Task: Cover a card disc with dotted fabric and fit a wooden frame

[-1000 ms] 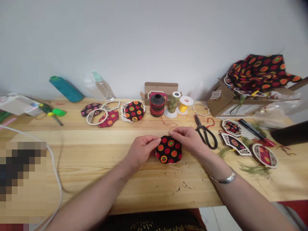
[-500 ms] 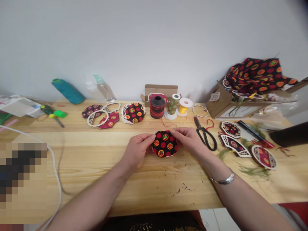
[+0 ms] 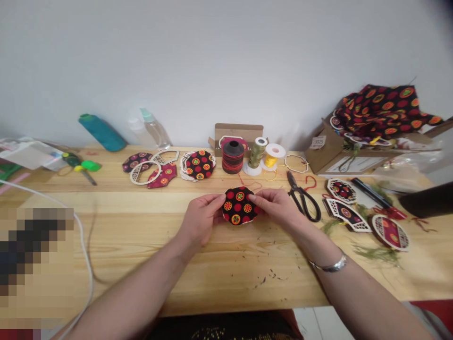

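- The left hand [image 3: 200, 219] and the right hand [image 3: 276, 208] hold a round printed fabric piece [image 3: 238, 206] from two sides, above the front part of the wooden workbench [image 3: 230, 269].
- The grip is a light pinch: the fingertips press near the fabric edge, and neither hand is clenched. I cannot tell if the piece is lifted from the wood.
- A pale rim [image 3: 239, 223] shows at the lower edge. If the fingers press unevenly, I think the layers can slide apart.
- Black-handled scissors [image 3: 300, 200] lie just beside the right hand, so a careless wrist can knock them.
- Loose red thread [image 3: 246, 182] lies near the piece and can catch on the fingers.
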Action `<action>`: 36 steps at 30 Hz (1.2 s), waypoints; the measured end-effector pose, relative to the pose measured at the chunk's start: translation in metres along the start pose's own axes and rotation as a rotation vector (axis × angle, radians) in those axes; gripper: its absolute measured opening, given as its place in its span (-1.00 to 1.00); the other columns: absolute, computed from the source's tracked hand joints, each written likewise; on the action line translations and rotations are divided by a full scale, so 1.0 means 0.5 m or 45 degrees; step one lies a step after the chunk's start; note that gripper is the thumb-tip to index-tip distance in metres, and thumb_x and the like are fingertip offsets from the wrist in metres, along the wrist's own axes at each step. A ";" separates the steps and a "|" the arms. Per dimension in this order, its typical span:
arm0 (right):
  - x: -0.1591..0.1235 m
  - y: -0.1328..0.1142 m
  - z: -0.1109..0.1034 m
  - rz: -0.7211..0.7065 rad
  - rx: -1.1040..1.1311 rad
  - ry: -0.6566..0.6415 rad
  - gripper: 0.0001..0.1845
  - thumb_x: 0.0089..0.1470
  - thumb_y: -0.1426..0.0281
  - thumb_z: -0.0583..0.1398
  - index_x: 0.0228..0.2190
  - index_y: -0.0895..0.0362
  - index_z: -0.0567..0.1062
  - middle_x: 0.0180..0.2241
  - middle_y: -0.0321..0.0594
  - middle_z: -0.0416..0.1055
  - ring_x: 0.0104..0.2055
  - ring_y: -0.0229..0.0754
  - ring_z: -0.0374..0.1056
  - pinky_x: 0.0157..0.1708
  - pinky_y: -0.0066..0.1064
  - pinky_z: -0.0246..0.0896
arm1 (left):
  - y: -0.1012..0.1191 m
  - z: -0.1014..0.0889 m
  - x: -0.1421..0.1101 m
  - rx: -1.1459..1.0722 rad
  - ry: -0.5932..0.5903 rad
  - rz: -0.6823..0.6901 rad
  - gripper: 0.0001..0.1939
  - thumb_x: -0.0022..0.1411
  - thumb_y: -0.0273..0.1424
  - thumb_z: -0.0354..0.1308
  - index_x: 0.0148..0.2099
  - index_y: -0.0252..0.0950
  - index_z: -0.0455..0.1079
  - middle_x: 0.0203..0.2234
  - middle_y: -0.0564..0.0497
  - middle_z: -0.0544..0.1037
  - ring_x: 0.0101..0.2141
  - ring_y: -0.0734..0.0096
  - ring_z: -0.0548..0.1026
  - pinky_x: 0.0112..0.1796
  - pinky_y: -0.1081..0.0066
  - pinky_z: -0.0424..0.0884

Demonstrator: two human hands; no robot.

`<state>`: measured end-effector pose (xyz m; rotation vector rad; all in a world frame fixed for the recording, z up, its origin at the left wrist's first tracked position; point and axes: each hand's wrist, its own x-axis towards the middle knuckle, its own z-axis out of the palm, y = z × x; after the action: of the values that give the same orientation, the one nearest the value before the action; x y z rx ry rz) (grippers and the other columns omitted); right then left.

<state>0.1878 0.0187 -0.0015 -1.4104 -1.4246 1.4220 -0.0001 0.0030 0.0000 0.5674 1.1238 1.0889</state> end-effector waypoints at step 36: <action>0.002 0.001 -0.007 0.045 0.187 -0.049 -0.60 -0.13 0.06 0.31 -0.59 0.15 0.45 -0.66 -0.34 0.28 -0.60 -0.37 0.07 -0.59 -0.44 -0.12 | 0.001 -0.002 -0.006 -0.023 -0.044 0.018 -0.72 -0.06 -0.29 0.39 -0.35 -0.39 0.51 -0.51 -0.06 0.62 -0.54 0.39 0.54 -0.44 0.38 0.50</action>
<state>0.1911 0.0201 -0.0017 -1.3276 -1.2959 1.5506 -0.0012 0.0004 0.0016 0.5782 1.0803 1.0965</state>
